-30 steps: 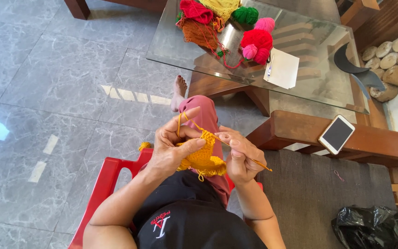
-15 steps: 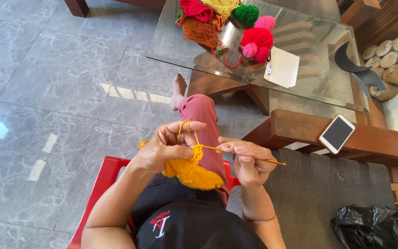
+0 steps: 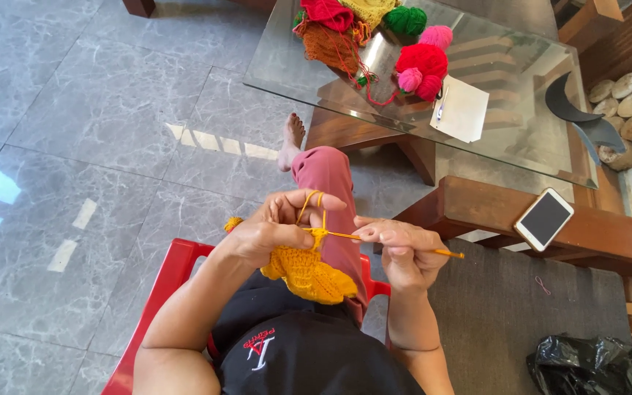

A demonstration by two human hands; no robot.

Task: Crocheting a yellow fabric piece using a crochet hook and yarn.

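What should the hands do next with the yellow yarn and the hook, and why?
Probably the right hand should catch the strand with the crochet hook and pull it back through the yellow piece. The hook's tip sits at the top edge of the piece, and the left hand holds the yellow yarn looped taut over a finger just above it, ready to be caught.

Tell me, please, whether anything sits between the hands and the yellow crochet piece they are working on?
Nothing visible does. The left hand grips the yellow crochet piece directly, with yarn looped over its fingers, and the right hand holds the crochet hook, whose tip meets the piece's top edge.
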